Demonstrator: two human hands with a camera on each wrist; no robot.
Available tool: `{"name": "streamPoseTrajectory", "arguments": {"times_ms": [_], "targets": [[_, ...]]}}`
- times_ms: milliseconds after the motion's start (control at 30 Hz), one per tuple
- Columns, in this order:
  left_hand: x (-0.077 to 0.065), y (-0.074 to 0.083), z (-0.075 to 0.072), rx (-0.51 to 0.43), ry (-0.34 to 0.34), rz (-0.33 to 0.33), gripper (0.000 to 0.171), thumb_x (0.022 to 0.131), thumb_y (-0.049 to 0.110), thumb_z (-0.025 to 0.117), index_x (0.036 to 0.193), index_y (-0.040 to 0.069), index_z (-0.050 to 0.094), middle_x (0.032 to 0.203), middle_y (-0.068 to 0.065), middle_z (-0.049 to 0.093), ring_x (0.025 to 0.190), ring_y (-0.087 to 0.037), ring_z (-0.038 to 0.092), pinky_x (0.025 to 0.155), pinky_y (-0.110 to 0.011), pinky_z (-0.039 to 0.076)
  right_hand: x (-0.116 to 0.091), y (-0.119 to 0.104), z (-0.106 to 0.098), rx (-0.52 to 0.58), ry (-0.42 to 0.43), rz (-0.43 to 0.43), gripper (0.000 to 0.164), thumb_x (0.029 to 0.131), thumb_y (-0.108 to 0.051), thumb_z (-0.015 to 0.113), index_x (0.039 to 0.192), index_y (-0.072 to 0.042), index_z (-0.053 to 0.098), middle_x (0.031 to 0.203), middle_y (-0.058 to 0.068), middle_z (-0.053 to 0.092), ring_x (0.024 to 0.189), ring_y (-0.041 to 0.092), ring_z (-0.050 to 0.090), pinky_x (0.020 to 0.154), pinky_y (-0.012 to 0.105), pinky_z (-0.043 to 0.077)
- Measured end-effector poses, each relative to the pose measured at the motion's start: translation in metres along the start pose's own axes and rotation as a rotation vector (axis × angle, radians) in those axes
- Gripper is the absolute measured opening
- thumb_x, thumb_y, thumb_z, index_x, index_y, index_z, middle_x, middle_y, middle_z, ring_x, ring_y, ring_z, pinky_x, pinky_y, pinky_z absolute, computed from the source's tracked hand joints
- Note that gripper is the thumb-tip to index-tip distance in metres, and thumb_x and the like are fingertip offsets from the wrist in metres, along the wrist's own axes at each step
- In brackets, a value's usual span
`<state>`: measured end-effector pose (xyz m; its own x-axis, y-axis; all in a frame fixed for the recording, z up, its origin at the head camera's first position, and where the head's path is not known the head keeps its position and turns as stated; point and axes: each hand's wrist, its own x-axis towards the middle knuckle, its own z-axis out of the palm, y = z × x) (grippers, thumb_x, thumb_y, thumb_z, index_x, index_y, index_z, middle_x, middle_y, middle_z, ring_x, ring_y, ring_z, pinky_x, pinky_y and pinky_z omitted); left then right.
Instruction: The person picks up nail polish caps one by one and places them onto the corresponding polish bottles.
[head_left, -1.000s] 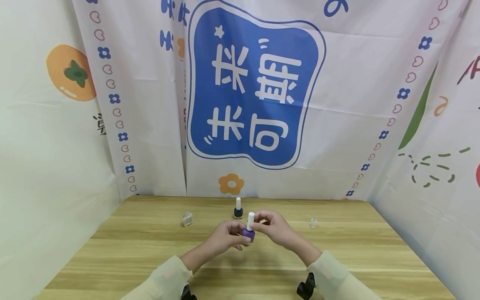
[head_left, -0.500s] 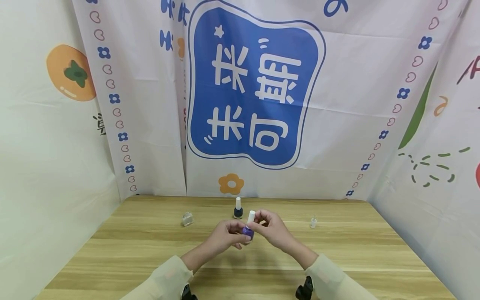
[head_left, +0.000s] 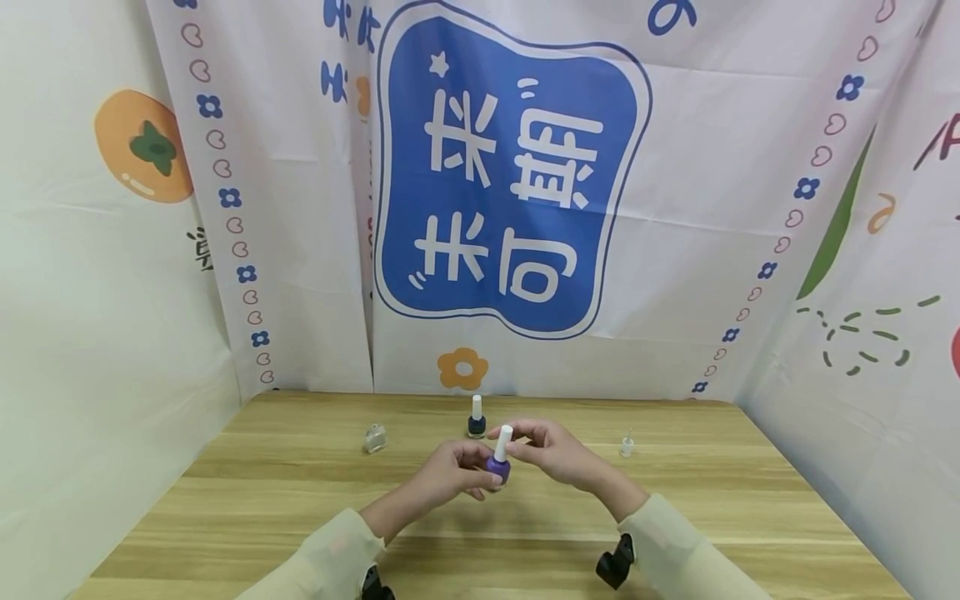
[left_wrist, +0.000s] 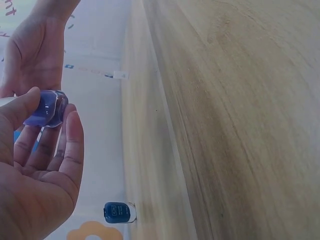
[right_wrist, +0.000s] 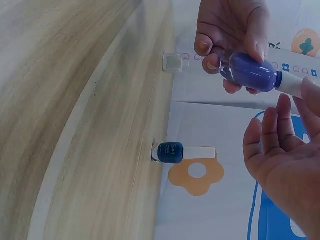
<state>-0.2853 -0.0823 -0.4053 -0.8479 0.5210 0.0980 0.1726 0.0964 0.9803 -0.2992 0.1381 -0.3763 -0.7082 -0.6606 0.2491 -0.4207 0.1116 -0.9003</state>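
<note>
A bottle of purple nail polish (head_left: 497, 472) with a tall white cap (head_left: 503, 443) is held above the middle of the table, tilted slightly. My left hand (head_left: 452, 474) grips its glass body between thumb and fingers. At the cap, my right hand (head_left: 560, 454) pinches with thumb and forefinger; in the right wrist view its other fingers (right_wrist: 270, 127) stand loosely apart from the bottle. The cap sits on the bottle's neck. Just behind the hands, a dark blue nail polish bottle (head_left: 477, 426) stands upright with its white cap on.
A clear glass bottle (head_left: 375, 438) without a cap is at the back left of the wooden table (head_left: 300, 500). To the right, a white cap with its brush pointing up (head_left: 626, 447) stands on the wood. A printed cloth (head_left: 675, 250) hangs behind the table.
The right hand shifts slightly at the cap, its forefinger now reaching farther behind it. The purple bottle rises a little, then comes down again. The left hand stays nearly still.
</note>
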Motion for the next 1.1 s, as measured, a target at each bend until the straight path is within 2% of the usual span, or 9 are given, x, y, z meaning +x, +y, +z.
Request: {"name": "streamPoseTrajectory", "arguments": {"times_ms": [133, 333, 567, 667, 967, 1100], "targets": [[-0.001, -0.001, 0.001, -0.003, 0.007, -0.001, 0.029, 0.084, 0.009, 0.075, 0.109, -0.002, 0.066, 0.095, -0.009, 0.069, 0.082, -0.022, 0.067, 0.069, -0.035, 0.058, 0.0, 0.002, 0.004, -0.027, 0.05, 0.014, 0.029, 0.099, -0.017, 0.057, 0.12, 0.004, 0.062, 0.118, 0.017, 0.063, 0.096, 0.022, 0.063, 0.084, 0.032, 0.053], [-0.001, -0.003, 0.001, -0.005, 0.02, -0.005, 0.027, 0.084, 0.009, 0.075, 0.107, -0.003, 0.067, 0.094, -0.009, 0.069, 0.082, -0.022, 0.068, 0.069, -0.035, 0.058, 0.0, -0.001, 0.013, -0.071, 0.185, 0.037, 0.016, 0.095, -0.011, 0.063, 0.106, 0.001, 0.067, 0.108, 0.014, 0.064, 0.096, 0.025, 0.057, 0.075, 0.028, 0.052], [0.0, -0.005, 0.002, 0.002, 0.045, -0.002, 0.024, 0.085, 0.009, 0.075, 0.105, -0.002, 0.068, 0.093, -0.009, 0.07, 0.081, -0.022, 0.068, 0.067, -0.033, 0.058, 0.003, 0.01, 0.02, -0.075, 0.28, 0.03, 0.013, 0.092, -0.012, 0.068, 0.095, -0.001, 0.063, 0.091, 0.003, 0.063, 0.088, 0.017, 0.057, 0.071, 0.028, 0.051], [0.0, -0.005, 0.003, 0.011, 0.06, -0.001, 0.024, 0.084, 0.009, 0.075, 0.104, -0.002, 0.068, 0.093, -0.009, 0.07, 0.081, -0.021, 0.068, 0.067, -0.033, 0.058, 0.002, 0.009, 0.024, -0.061, 0.316, 0.04, 0.012, 0.091, -0.011, 0.069, 0.093, -0.002, 0.061, 0.087, 0.002, 0.061, 0.085, 0.016, 0.056, 0.07, 0.026, 0.049], [0.002, -0.005, 0.005, 0.041, 0.084, 0.009, 0.024, 0.084, 0.011, 0.076, 0.103, -0.001, 0.068, 0.093, -0.008, 0.069, 0.081, -0.021, 0.067, 0.066, -0.032, 0.058, -0.004, -0.018, 0.036, -0.02, 0.369, 0.069, 0.014, 0.093, -0.007, 0.065, 0.086, -0.001, 0.055, 0.081, 0.002, 0.057, 0.071, 0.015, 0.052, 0.061, 0.023, 0.044], [0.002, -0.005, 0.004, 0.035, 0.081, 0.002, 0.024, 0.084, 0.011, 0.076, 0.104, -0.001, 0.068, 0.094, -0.008, 0.069, 0.082, -0.021, 0.067, 0.067, -0.033, 0.057, -0.002, -0.008, 0.029, -0.047, 0.328, 0.063, 0.009, 0.094, -0.009, 0.065, 0.095, -0.001, 0.06, 0.086, 0.001, 0.059, 0.08, 0.016, 0.055, 0.068, 0.026, 0.048]]}}
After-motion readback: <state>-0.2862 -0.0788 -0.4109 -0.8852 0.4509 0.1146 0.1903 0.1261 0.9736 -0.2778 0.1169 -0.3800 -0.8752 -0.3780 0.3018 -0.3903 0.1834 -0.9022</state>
